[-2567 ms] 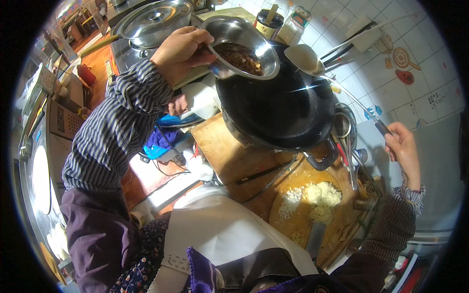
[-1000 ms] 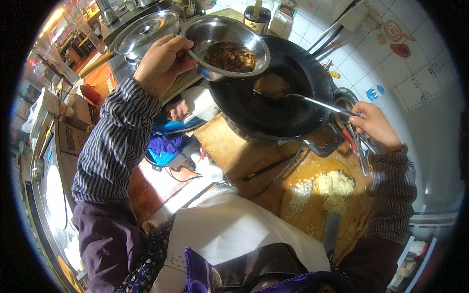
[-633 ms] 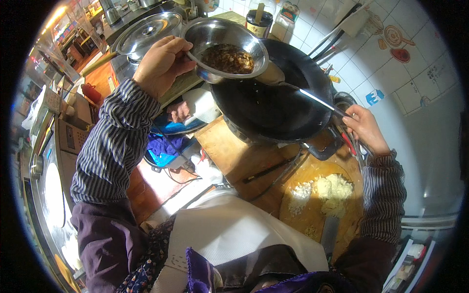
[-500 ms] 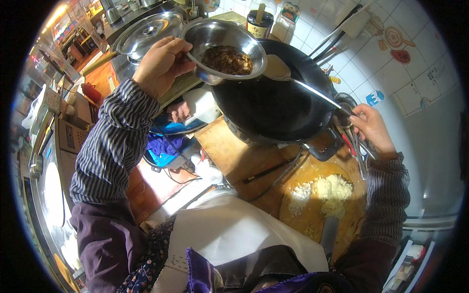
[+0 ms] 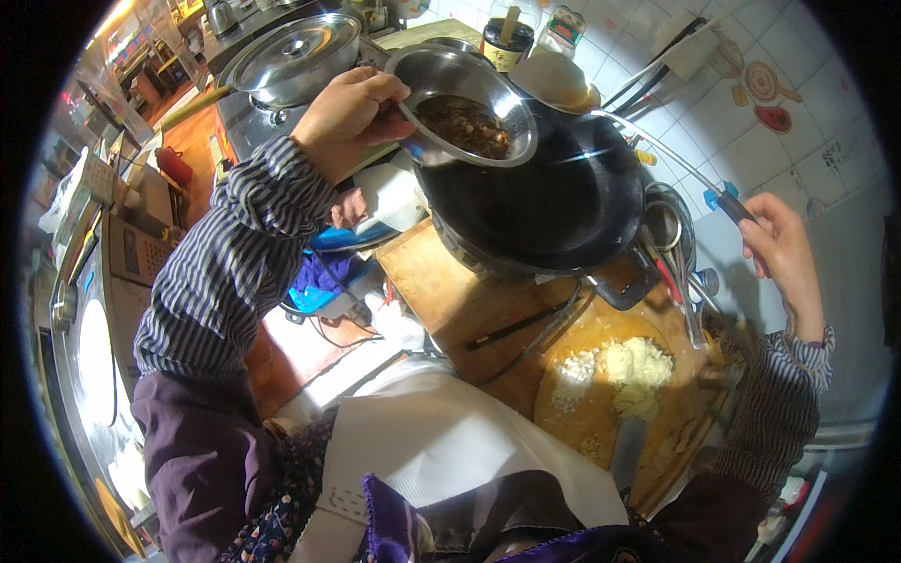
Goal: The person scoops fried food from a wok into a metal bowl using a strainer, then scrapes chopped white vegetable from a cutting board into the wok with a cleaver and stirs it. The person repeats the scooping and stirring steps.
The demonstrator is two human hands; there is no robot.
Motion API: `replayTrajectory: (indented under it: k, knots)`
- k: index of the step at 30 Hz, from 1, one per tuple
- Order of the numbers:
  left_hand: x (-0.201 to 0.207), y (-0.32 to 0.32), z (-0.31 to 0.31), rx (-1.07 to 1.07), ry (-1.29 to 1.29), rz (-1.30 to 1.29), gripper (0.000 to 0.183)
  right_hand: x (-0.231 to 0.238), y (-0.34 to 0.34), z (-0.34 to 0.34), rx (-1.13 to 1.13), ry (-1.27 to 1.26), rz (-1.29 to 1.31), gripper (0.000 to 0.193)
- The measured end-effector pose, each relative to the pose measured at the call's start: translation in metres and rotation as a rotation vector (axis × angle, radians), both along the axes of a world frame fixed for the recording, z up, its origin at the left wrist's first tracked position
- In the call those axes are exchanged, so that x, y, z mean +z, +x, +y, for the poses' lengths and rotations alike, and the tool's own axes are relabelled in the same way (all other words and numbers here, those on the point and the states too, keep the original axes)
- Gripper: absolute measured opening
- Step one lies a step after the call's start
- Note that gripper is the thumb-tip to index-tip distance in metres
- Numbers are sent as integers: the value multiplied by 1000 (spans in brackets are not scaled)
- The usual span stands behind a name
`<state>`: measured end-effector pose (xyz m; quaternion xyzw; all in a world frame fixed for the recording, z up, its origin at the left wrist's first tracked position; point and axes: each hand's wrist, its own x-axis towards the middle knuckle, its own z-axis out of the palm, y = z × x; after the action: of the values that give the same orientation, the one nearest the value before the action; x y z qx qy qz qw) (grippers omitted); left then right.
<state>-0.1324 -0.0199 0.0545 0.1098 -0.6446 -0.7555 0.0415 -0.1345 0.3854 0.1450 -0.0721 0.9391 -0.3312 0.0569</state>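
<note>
My left hand [image 5: 352,122] grips the rim of a stainless steel bowl [image 5: 526,141], tilted over the near-left part of a black wok [image 5: 563,220]. Inside the bowl is a dark brown liquid with chopped bits [image 5: 465,127]. My right hand [image 5: 781,246] is closed around the dark handle of a long metal ladle [image 5: 671,158]. The ladle's head is raised above the wok's far rim, beyond the bowl. The wok's visible inside is dark and shiny, and the bowl hides its left part.
On the wooden board [image 5: 507,314] lie pale minced garlic [image 5: 638,371], white chopped bits [image 5: 575,375] and a cleaver [image 5: 627,455]. Tongs [image 5: 693,314] lie right of the wok. A lidded pot [image 5: 300,56] stands far left, a dark jar [image 5: 507,42] behind the wok. Tiled wall closes the right.
The ladle has been lifted out from beside the bowl, up over the wok's far rim, as my right hand moved right. My left hand and the bowl have shifted slightly right.
</note>
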Motion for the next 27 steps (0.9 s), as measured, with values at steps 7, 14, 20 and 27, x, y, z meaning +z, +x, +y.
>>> replayTrajectory:
  k: [7, 14, 20, 27]
  knots:
    - [0, -1, 3, -53, 36, 6, 12, -16, 20, -23, 66, 152, 305, 14]
    - [0, 1, 0, -43, 51, 18, 11, -34, 36, -35, 173, 536, 1009, 16]
    - [-2, 3, -3, -40, 76, 46, 9, -39, 34, -14, 43, 144, 549, 13]
    - [1, 5, -9, -38, 87, 59, 7, -27, 12, 28, -93, -33, 14, 9]
